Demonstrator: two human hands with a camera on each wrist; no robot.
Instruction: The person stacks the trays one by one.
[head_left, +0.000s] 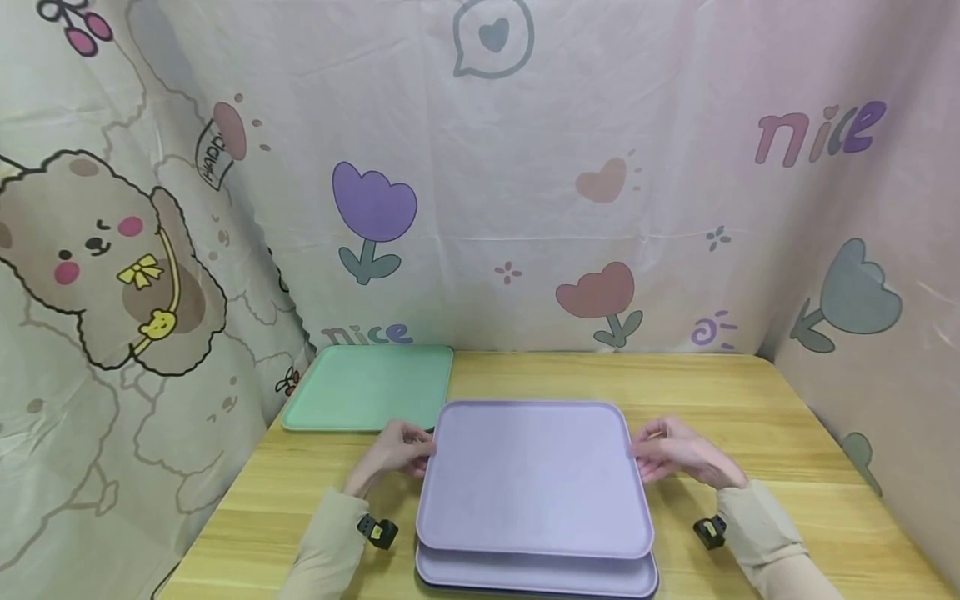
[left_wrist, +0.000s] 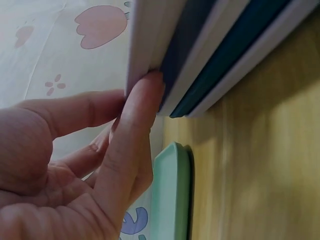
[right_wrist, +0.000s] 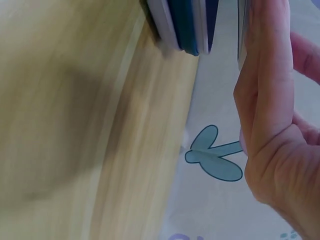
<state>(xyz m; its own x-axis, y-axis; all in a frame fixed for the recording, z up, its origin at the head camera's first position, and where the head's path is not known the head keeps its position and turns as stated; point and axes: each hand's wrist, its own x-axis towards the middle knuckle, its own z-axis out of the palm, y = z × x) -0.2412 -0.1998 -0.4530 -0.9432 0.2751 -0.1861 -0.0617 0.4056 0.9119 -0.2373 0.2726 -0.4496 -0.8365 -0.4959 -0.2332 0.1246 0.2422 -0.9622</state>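
Note:
A light purple tray [head_left: 534,479] is held by its two short sides, tilted a little above a stack of trays. At its left edge, my left hand [head_left: 392,452] pinches the rim between thumb and fingers. My right hand [head_left: 681,452] grips the opposite edge; its fingertips are partly hidden in the right wrist view. Below lies another light purple tray [head_left: 534,573], its front strip showing. Side-on in the wrist views, the stack shows a dark teal tray [left_wrist: 225,62] among pale and dark blue ones, and a gap under the held tray at the right.
A mint green tray [head_left: 369,388] lies flat at the back left of the wooden table [head_left: 750,433]. Printed cloth [head_left: 495,167] hangs behind the table and along both sides. A small black camera sits at each wrist.

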